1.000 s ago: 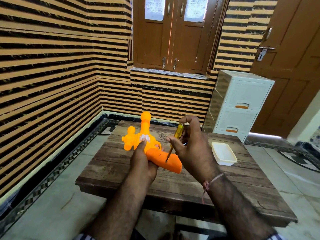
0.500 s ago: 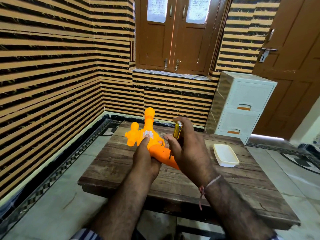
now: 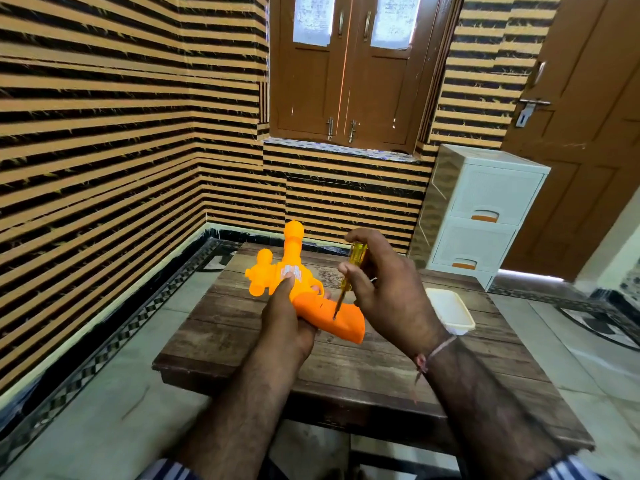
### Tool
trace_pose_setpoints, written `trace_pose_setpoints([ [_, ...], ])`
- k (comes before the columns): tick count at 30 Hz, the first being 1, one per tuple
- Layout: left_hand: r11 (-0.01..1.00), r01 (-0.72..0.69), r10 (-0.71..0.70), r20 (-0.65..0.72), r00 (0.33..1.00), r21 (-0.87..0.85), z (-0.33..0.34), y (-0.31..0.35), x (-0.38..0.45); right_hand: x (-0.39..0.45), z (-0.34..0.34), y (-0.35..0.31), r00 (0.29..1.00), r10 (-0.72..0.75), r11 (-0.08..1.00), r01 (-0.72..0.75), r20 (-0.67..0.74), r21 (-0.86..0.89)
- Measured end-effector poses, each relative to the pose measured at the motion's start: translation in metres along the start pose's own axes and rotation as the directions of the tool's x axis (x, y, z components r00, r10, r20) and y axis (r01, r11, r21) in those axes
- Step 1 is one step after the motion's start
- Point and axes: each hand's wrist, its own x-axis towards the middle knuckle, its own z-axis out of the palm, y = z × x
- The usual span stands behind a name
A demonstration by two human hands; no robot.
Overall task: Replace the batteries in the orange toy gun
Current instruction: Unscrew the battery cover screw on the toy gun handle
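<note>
Right grip [image 3: 384, 289] pinches the screwdriver [image 3: 349, 271] – tip on the orange toy gun [image 3: 311, 299] – left grip [image 3: 287, 317] clasping it.

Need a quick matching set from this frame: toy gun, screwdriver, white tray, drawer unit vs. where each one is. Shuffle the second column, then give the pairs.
Things
1. orange toy gun
2. screwdriver
3. white tray
4. drawer unit

Places
A. on the floor behind the table
B. gripped in the left hand
C. lying on the table, right of the hands
D. held by the right hand, tip on the gun's grip

Pairs: 1-B, 2-D, 3-C, 4-A
</note>
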Motion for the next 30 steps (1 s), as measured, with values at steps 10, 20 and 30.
trace_pose_setpoints([
  [10,1.000,-0.001,0.001,0.007,1.000,0.025,-0.001,0.000,-0.004,-0.001,0.010,-0.005,0.991,-0.020,0.996,0.008,-0.129,-0.089],
  [20,0.999,-0.006,0.006,0.000,1.000,-0.035,-0.002,0.003,-0.007,-0.002,0.014,0.003,0.996,0.061,0.997,-0.057,-0.072,0.053],
  [30,1.000,-0.005,0.005,0.019,1.000,0.024,-0.004,-0.001,-0.003,-0.001,0.021,0.000,0.993,0.040,0.999,-0.036,-0.109,0.036],
])
